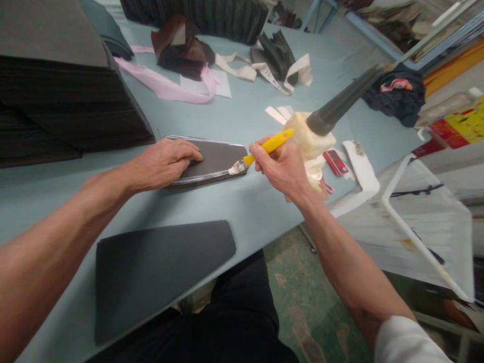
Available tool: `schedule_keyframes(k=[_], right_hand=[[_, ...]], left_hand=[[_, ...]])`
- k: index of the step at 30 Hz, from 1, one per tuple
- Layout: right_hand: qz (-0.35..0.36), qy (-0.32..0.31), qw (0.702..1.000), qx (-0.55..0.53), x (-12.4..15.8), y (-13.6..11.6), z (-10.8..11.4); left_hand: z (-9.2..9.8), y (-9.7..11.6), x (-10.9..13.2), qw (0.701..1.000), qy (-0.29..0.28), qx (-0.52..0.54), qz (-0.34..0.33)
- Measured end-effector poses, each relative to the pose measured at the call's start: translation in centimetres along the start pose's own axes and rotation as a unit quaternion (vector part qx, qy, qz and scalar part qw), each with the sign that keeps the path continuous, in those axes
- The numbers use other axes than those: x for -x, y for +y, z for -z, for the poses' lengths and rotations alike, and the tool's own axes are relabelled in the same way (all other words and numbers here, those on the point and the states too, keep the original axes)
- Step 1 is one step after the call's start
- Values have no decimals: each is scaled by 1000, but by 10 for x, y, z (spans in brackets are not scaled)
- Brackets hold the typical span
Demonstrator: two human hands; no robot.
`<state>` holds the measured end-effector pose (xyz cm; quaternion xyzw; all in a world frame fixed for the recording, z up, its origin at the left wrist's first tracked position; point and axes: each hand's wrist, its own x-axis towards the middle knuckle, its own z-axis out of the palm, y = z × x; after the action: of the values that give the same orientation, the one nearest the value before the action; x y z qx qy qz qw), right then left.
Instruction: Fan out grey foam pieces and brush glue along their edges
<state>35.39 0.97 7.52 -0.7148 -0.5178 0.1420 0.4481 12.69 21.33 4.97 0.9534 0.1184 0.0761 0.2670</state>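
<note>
In the middle of the table lies a small stack of dark grey tapered panels (215, 156), with white paste along its edges. My left hand (164, 164) rests palm down on the stack's left end, its fingers out and pressing on the top panel. The yellow handle of a paintbrush (270, 146) is in the closed fingers of my right hand (283, 164). Its white-coated bristles touch the near right corner of the stack. Close to my body, a larger black panel (162, 275) lies flat near the table edge.
Tall piles of dark sheets (56, 101) stand at the left. Beyond my right hand sits a cream block-shaped container (304, 133) with a dark tube (344, 101) above it. A red box (336, 163), pink ribbon (166, 85) and fabric strips lie about. A white bin (423, 222) stands right.
</note>
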Motion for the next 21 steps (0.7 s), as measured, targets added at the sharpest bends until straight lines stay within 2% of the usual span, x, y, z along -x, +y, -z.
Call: schedule_keyframes(k=[5,9,12,16,18,21], right_hand=[[7,62,997,50,3,8,30],[-2,81,996,25,5,2,26],[-1,54,998,-23,8,-4,8],[46,-36,998,-30,8,-7,-8],[65,-65,996,-5,6,-4,-4],[72,-53,995,45,1,3,13]], left_hand=[[0,-2,1,1000,0,2,6],[0,-2,0,1000,-1,1,11],[1,-1,0,1000,-2,-4,8],[1,1,0,1000,0,-7,0],[2,2,1,1000,-2,-13,2],[1,5,1,1000,-11,-18,7]])
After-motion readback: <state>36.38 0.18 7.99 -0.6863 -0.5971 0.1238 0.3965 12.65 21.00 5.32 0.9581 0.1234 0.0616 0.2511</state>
